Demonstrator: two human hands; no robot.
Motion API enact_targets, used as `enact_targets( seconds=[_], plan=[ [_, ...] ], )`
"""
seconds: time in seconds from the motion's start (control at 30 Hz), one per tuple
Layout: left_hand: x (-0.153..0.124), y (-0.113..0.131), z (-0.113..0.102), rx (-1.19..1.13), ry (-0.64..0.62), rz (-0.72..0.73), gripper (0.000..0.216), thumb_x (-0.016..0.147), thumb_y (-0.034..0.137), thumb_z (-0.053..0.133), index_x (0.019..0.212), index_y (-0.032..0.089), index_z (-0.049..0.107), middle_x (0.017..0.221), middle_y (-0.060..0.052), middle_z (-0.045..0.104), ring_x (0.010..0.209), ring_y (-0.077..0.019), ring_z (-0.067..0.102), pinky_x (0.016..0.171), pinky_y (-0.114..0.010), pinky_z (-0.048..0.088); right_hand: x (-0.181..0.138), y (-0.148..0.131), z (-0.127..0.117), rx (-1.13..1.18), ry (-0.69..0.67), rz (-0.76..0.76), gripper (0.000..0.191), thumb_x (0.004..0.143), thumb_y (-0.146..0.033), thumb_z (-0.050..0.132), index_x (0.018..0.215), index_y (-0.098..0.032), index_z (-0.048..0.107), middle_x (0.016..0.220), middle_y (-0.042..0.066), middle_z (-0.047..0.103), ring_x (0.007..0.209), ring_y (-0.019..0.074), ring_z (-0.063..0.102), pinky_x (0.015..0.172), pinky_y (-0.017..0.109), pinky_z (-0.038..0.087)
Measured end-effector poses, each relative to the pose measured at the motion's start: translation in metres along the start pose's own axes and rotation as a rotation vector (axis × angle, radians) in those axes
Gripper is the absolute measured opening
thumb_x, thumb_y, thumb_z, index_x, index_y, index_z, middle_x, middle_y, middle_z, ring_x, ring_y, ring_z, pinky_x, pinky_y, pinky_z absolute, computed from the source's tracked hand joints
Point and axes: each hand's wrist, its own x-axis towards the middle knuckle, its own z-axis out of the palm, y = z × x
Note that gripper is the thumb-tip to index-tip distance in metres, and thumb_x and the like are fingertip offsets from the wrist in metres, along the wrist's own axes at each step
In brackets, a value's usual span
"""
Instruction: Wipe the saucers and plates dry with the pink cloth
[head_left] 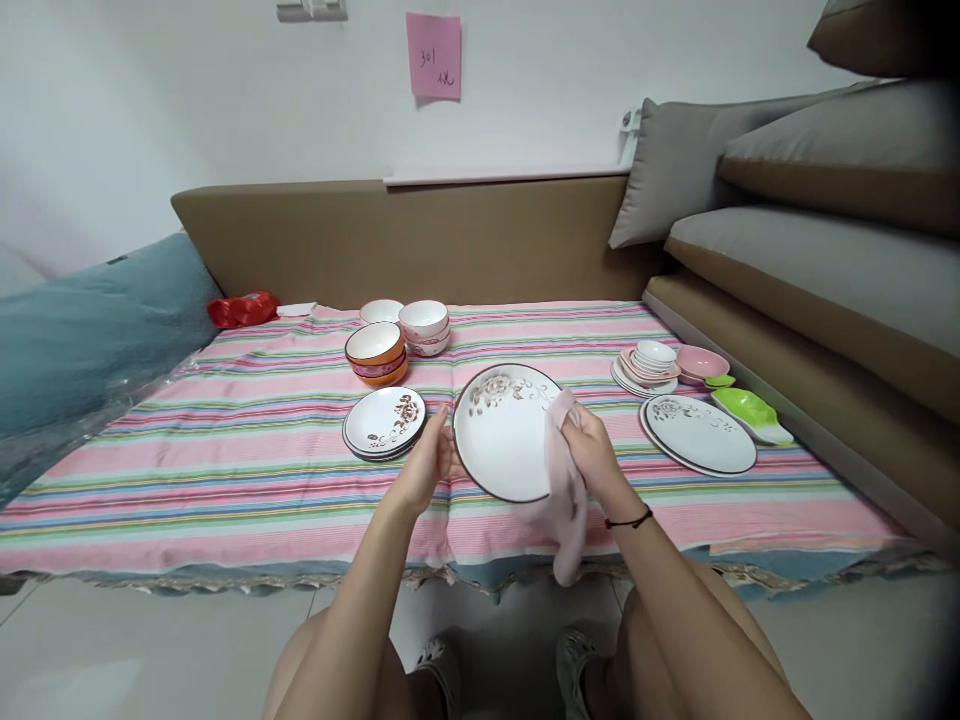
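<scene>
My left hand (429, 462) grips the left rim of a white plate (501, 432) with a brown flower pattern and a dark edge, holding it tilted up above the striped cloth. My right hand (592, 450) is closed on a pale pink cloth (564, 500) and presses it against the plate's right rim; the cloth hangs down below the hand. A black band sits on my right wrist.
The striped cloth (225, 440) carries a stack of flowered plates (384, 422), orange bowls (376, 354), white bowls (424, 326), small dishes (649, 364), a pink bowl (702, 362), an oval plate (700, 434) and a green leaf dish (750, 412). Sofa cushions (810, 250) rise at right.
</scene>
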Motion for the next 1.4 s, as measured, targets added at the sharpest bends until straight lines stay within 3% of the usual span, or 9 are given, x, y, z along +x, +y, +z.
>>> enact_targets(
  seconds=[0.1, 0.3, 0.53, 0.67, 0.8, 0.93, 1.13, 1.27, 1.4],
  plan=[
    [-0.002, 0.008, -0.007, 0.130, -0.012, 0.004, 0.065, 0.079, 0.071, 0.040, 0.085, 0.013, 0.069, 0.068, -0.007, 0.067, 0.055, -0.0154, 0.055, 0.050, -0.023, 0.038, -0.001, -0.015, -0.008, -0.141, -0.193, -0.063, 0.022, 0.082, -0.036, 0.054, 0.087, -0.016, 0.062, 0.087, 0.005, 0.066, 0.080, 0.0196, 0.058, 0.069, 0.028, 0.045],
    [-0.012, 0.007, 0.001, 0.581, -0.056, 0.019, 0.041, 0.072, 0.054, 0.064, 0.058, 0.015, 0.057, 0.053, 0.001, 0.051, 0.049, -0.0112, 0.043, 0.047, -0.023, 0.029, -0.018, -0.022, 0.008, -0.259, -0.492, -0.059, 0.025, 0.085, -0.037, 0.049, 0.077, -0.016, 0.060, 0.078, 0.002, 0.062, 0.071, 0.0168, 0.053, 0.060, 0.024, 0.039],
    [-0.007, -0.010, 0.007, 0.484, 0.359, 0.193, 0.034, 0.075, 0.048, 0.061, 0.069, 0.015, 0.063, 0.062, 0.000, 0.056, 0.061, -0.0149, 0.050, 0.057, -0.024, 0.037, -0.009, -0.011, 0.008, -0.440, -0.142, -0.113, 0.030, 0.088, -0.041, 0.044, 0.068, -0.018, 0.047, 0.061, -0.002, 0.048, 0.059, 0.0130, 0.042, 0.055, 0.024, 0.030],
    [-0.001, -0.023, 0.011, 0.249, 0.635, 0.263, 0.034, 0.078, 0.048, 0.058, 0.080, 0.014, 0.066, 0.077, -0.004, 0.065, 0.072, -0.0173, 0.056, 0.066, -0.025, 0.043, -0.017, 0.002, 0.027, -0.301, 0.041, 0.007, 0.028, 0.087, -0.043, 0.043, 0.084, -0.018, 0.054, 0.078, 0.004, 0.060, 0.073, 0.0186, 0.054, 0.065, 0.028, 0.040],
    [0.005, -0.029, 0.012, 0.104, 0.743, 0.367, 0.035, 0.079, 0.046, 0.058, 0.094, 0.016, 0.067, 0.099, -0.006, 0.068, 0.090, -0.0189, 0.059, 0.079, -0.027, 0.045, -0.044, 0.009, 0.058, -0.021, 0.083, 0.095, 0.037, 0.086, -0.040, 0.045, 0.116, -0.019, 0.049, 0.115, 0.009, 0.059, 0.101, 0.0220, 0.056, 0.082, 0.031, 0.045],
    [0.008, -0.026, 0.009, 0.063, 0.790, 0.319, 0.040, 0.075, 0.048, 0.060, 0.091, 0.012, 0.068, 0.093, -0.009, 0.069, 0.085, -0.0210, 0.060, 0.076, -0.031, 0.047, -0.046, 0.013, 0.062, -0.006, 0.025, 0.153, 0.033, 0.082, -0.039, 0.049, 0.108, -0.018, 0.052, 0.104, 0.008, 0.062, 0.094, 0.0225, 0.058, 0.078, 0.032, 0.046],
    [0.006, -0.018, 0.000, 0.334, 0.595, 0.196, 0.046, 0.068, 0.057, 0.062, 0.072, 0.012, 0.064, 0.069, -0.005, 0.064, 0.066, -0.0178, 0.055, 0.062, -0.028, 0.042, -0.007, 0.014, 0.021, -0.195, -0.049, 0.089, 0.026, 0.081, -0.042, 0.046, 0.071, -0.018, 0.049, 0.068, 0.000, 0.051, 0.066, 0.0156, 0.046, 0.060, 0.026, 0.035],
    [-0.001, -0.012, -0.001, 0.508, 0.359, 0.090, 0.046, 0.070, 0.059, 0.060, 0.060, 0.015, 0.053, 0.054, 0.000, 0.051, 0.052, -0.0119, 0.044, 0.050, -0.024, 0.031, 0.001, 0.006, 0.004, -0.357, -0.192, -0.001, 0.033, 0.085, -0.044, 0.043, 0.063, -0.020, 0.036, 0.059, -0.004, 0.038, 0.058, 0.0115, 0.034, 0.053, 0.024, 0.024],
    [-0.007, -0.010, 0.002, 0.587, 0.033, -0.042, 0.048, 0.073, 0.061, 0.057, 0.058, 0.016, 0.046, 0.052, 0.002, 0.045, 0.048, -0.0097, 0.038, 0.047, -0.023, 0.026, -0.007, 0.001, 0.009, -0.559, -0.410, -0.140, 0.032, 0.087, -0.037, 0.042, 0.061, -0.020, 0.037, 0.056, -0.004, 0.040, 0.054, 0.0112, 0.034, 0.052, 0.024, 0.023]
  ],
)
